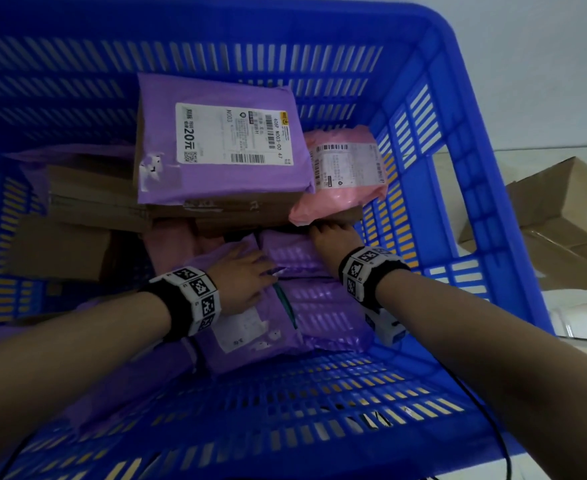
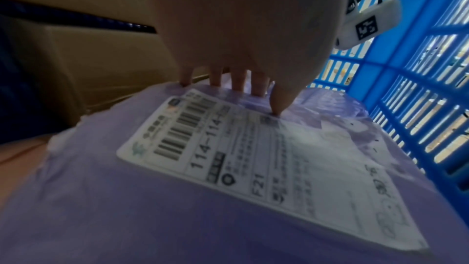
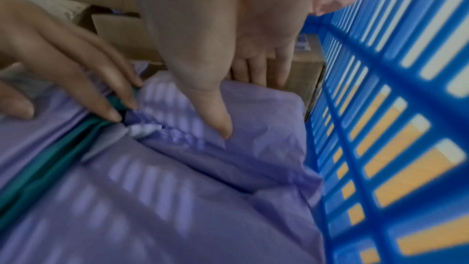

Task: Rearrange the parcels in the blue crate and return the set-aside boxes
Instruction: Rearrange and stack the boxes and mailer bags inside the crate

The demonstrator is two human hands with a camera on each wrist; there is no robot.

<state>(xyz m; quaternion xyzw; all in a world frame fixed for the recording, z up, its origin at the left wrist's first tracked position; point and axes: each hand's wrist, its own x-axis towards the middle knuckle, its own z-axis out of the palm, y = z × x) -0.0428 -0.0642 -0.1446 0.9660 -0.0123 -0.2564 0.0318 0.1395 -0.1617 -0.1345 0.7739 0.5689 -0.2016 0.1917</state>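
Left hand (image 1: pixel 242 277) flat on labelled purple mailer (image 1: pixel 250 327), right hand (image 1: pixel 333 237) fingers straight, thumb pressing purple bag (image 1: pixel 319 306); rearranging midway, cardboard boxes (image 1: pixel 562 216) at 3 o'clock outside blue crate (image 1: pixel 465 109) unreturned.

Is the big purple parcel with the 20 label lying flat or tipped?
Roughly flat: the big purple parcel lies label-up atop stacked cardboard boxes.

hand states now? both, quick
Left hand: open, straight fingers pressing on the labelled purple parcel.
Right hand: open, fingers reaching past the plain purple parcel, no grip.
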